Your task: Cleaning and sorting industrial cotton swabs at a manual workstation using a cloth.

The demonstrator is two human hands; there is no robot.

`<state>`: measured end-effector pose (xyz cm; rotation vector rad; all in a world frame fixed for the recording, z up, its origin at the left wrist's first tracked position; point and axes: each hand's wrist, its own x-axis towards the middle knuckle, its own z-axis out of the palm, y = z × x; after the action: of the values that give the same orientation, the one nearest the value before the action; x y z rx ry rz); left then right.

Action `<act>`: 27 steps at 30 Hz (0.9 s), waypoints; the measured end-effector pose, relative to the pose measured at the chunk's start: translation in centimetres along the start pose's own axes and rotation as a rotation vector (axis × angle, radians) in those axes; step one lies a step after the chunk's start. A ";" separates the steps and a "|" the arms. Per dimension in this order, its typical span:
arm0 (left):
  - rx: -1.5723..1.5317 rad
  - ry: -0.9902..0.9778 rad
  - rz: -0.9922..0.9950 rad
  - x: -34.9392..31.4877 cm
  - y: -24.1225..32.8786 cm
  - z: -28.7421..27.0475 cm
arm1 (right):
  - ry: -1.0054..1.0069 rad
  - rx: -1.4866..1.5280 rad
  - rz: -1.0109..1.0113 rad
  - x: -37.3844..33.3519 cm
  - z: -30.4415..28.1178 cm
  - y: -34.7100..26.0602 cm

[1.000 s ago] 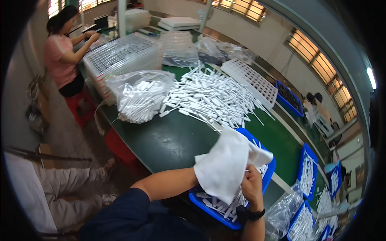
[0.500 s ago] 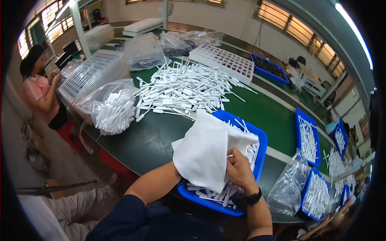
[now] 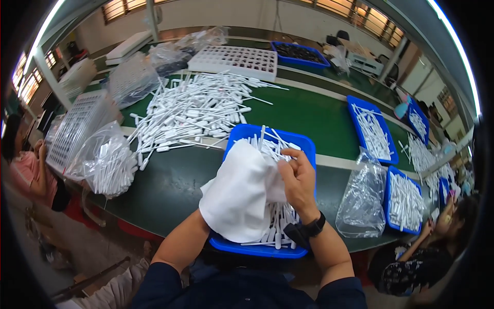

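A white cloth [image 3: 239,198] drapes over my left hand, hiding its fingers and whatever they may grip. At the cloth's far edge a white stick [image 3: 262,135] pokes up. My right hand [image 3: 298,180], with a dark band at the wrist, is beside the cloth's right edge, fingers curled and thumb drawn in; what they pinch, if anything, cannot be made out. Both hands are over a blue tray [image 3: 307,147] full of white plastic sticks [image 3: 278,234] with thicker handle ends.
A large heap of similar sticks [image 3: 193,108] covers the green table's far left. Left of it lies a clear bag of sticks [image 3: 110,167]. More blue trays [image 3: 355,103] and an empty-looking clear bag [image 3: 363,201] are rightward. A white gridded tray [image 3: 231,62] stands behind. Other people sit at both sides.
My view has turned right, so the table's things appear farther left. My right hand has moved from the cloth's lower front to its far right edge. A stick now shows above the cloth.
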<state>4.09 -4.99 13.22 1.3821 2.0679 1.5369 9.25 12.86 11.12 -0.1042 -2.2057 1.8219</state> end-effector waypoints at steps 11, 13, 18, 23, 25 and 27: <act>-0.078 -0.021 0.161 0.0 4.0 1.7 | -0.183 0.119 -0.008 -0.2 0.1 -0.1; -0.205 -0.027 0.026 -0.7 2.0 1.6 | -0.192 0.139 -0.001 -0.2 0.1 -0.2; -0.458 -0.025 -0.243 -1.5 -0.2 1.4 | -0.147 0.153 -0.054 -0.3 0.3 -0.2; -0.599 0.232 -0.240 -1.4 0.9 1.8 | 0.198 0.231 -0.249 0.2 0.5 0.4; -0.661 0.269 -0.269 -1.3 1.5 1.6 | 0.205 0.225 -0.267 0.0 0.4 0.3; -0.723 0.304 -0.302 -1.5 2.2 1.3 | 0.241 0.212 -0.293 -0.6 0.4 0.0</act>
<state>6.92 -5.27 13.95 0.5772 1.4894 2.1308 9.73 12.31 10.98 0.0391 -1.7523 1.7615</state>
